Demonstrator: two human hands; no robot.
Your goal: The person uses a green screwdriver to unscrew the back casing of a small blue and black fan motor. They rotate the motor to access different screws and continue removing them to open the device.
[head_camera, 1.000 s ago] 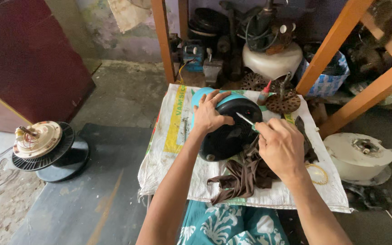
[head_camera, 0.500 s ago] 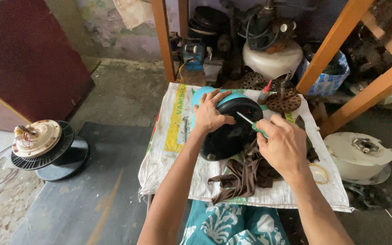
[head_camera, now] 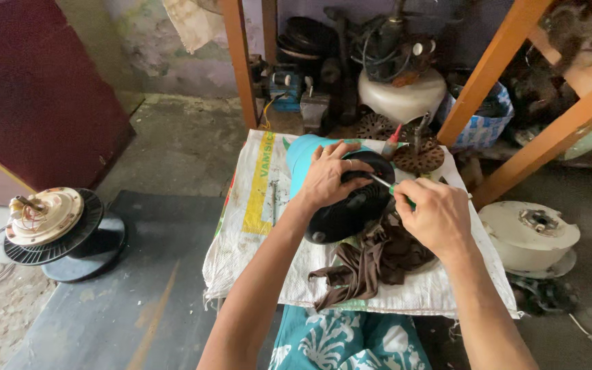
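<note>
A small fan with a teal body [head_camera: 301,156] and a black round grille [head_camera: 349,211] lies on a white woven sack [head_camera: 255,226]. My left hand [head_camera: 329,175] presses down on top of the grille. My right hand [head_camera: 435,216] is closed around a green-handled screwdriver [head_camera: 386,185] whose metal tip points at the grille's upper edge beside my left fingers. A brown rag [head_camera: 371,264] lies bunched under my right hand, just in front of the fan.
A cream fan motor on a black disc [head_camera: 53,226] sits on the floor at left. A white round motor housing [head_camera: 529,233] lies at right. Orange wooden frame legs [head_camera: 238,62], a perforated metal disc [head_camera: 418,156] and fan parts crowd the back.
My right hand has shifted slightly with the screwdriver, keeping its tip at the grille's edge. My left hand stays on the fan.
</note>
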